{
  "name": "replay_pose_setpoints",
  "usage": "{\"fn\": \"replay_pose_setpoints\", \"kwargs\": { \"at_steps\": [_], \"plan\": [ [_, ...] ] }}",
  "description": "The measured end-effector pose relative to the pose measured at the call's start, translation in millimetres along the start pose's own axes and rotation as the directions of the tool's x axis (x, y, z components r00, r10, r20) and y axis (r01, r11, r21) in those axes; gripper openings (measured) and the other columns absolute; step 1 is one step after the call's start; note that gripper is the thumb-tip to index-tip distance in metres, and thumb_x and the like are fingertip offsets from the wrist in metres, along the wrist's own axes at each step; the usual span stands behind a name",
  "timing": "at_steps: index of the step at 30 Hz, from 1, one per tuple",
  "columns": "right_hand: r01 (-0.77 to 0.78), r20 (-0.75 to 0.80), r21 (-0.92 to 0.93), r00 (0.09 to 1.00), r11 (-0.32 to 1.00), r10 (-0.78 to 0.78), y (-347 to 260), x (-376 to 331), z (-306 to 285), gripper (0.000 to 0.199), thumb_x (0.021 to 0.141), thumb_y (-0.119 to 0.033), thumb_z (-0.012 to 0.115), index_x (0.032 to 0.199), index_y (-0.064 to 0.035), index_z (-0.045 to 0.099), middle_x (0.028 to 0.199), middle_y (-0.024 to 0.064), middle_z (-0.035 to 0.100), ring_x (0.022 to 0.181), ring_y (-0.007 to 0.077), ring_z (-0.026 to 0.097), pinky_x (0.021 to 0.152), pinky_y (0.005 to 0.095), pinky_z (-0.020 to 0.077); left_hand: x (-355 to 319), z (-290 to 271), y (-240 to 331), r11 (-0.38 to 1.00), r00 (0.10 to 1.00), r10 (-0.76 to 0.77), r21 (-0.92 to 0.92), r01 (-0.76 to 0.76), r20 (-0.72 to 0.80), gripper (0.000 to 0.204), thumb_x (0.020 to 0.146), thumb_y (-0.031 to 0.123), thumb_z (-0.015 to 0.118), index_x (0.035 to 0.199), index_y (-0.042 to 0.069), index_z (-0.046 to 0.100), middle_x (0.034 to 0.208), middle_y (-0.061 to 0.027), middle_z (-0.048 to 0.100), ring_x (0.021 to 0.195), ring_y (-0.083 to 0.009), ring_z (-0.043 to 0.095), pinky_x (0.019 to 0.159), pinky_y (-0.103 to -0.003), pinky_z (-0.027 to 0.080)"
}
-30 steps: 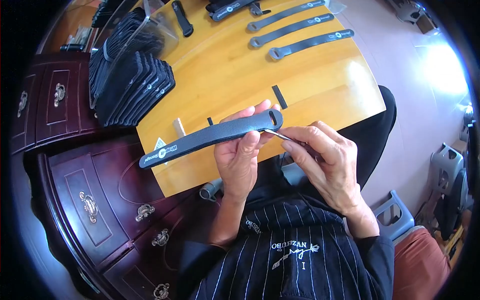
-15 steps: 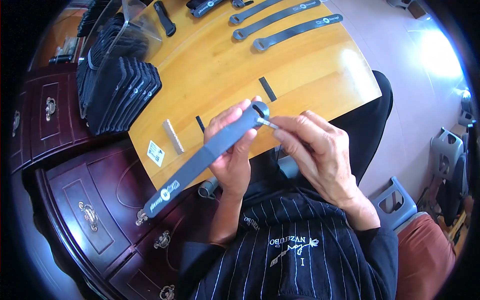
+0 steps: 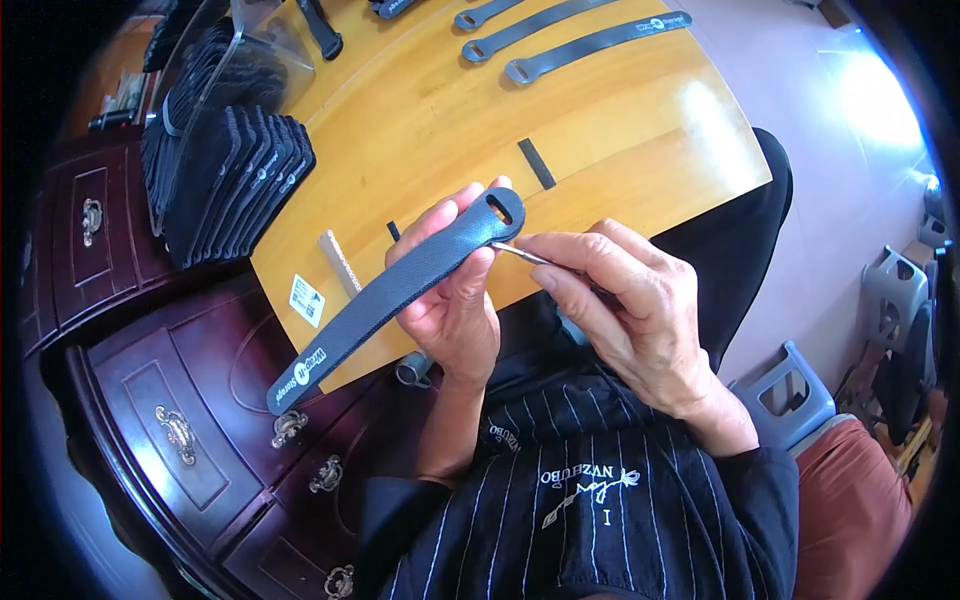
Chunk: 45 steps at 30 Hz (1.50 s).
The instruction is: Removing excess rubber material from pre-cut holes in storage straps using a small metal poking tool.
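My left hand (image 3: 455, 300) is gripping the slotted strap (image 3: 400, 295); my right hand (image 3: 630, 310) is pinching a thin metal pick (image 3: 520, 254). I'm keeping its tip steady at the slot.

A strap (image 3: 400, 290) was held above the table's (image 3: 620, 130) near edge, between a stack of straps (image 3: 225, 180) at the left and a small strip (image 3: 537, 163) behind. Three straps (image 3: 590, 42) were laid at the far side. A drawer chest (image 3: 170, 420) stood at the left.

Head-worn fisheye, close above table (image 3: 420, 110)

Left hand (image 3: 452, 300) grip closed, right hand (image 3: 630, 310) fingertips pinched, forearms bent inward
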State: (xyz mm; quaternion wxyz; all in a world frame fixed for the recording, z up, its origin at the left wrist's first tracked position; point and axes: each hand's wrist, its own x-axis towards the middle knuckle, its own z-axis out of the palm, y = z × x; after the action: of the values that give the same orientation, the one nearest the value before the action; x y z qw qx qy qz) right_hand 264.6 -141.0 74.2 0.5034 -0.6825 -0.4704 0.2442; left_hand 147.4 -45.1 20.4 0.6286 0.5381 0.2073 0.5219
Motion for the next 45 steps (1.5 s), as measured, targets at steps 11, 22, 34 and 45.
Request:
{"fn": "replay_pose_setpoints", "kwargs": {
  "at_steps": [11, 22, 34, 45],
  "plan": [
    [-0.023, -0.029, 0.141, 0.999, 0.99, 0.028, 6, -1, 3, 0.02, 0.085, -0.008, 0.067, 0.104, -0.0017, 0.068, 0.07, 0.0072, 0.057, 0.061, 0.0139, 0.056, 0.055, 0.0264, 0.0426, -2, 4, -1, 0.995, 0.999, -0.038, -0.096, 0.039, 0.013, 0.034, 0.088, -0.004, 0.059, 0.12, -0.003, 0.047, 0.12, -0.0254, 0.057, 0.11, -0.0393, 0.059, 0.094, -0.043, 0.051],
    [0.03, -0.025, 0.0, 0.999, 1.0, -0.03, 9, -3, 3, 0.021, 0.087, -0.013, 0.064, 0.107, -0.0077, 0.065, 0.07, 0.0066, 0.053, 0.057, 0.0186, 0.058, 0.05, 0.03, 0.0453, -1, 3, -3, 1.0, 1.0, 0.0, 0.009, 0.0, 0.025, 0.032, 0.088, -0.003, 0.059, 0.118, -0.002, 0.048, 0.119, -0.0257, 0.057, 0.11, -0.0374, 0.059, 0.093, -0.041, 0.052],
    [-0.009, -0.067, 0.093, 0.998, 0.996, 0.015, 14, 1, 12, 0.022, 0.086, -0.01, 0.064, 0.108, -0.0081, 0.065, 0.072, 0.0051, 0.054, 0.061, 0.019, 0.06, 0.051, 0.0285, 0.0464, 11, -4, -15, 0.792, 0.865, 0.437, 0.351, -0.499, 0.245, 0.033, 0.085, 0.001, 0.066, 0.113, -0.002, 0.049, 0.115, -0.0222, 0.052, 0.106, -0.0398, 0.06, 0.089, -0.048, 0.055],
    [0.051, -0.175, -0.094, 0.982, 0.994, -0.067, 10, 1, 22, 0.021, 0.086, -0.005, 0.065, 0.107, -0.0033, 0.066, 0.071, 0.0063, 0.057, 0.058, 0.0112, 0.053, 0.052, 0.0251, 0.0425, 19, -4, -6, 0.584, 0.746, 0.543, 0.465, -0.665, 0.385, 0.037, 0.076, -0.01, 0.068, 0.108, -0.003, 0.052, 0.111, -0.0232, 0.055, 0.102, -0.0465, 0.061, 0.08, -0.046, 0.06]
  ]
}}
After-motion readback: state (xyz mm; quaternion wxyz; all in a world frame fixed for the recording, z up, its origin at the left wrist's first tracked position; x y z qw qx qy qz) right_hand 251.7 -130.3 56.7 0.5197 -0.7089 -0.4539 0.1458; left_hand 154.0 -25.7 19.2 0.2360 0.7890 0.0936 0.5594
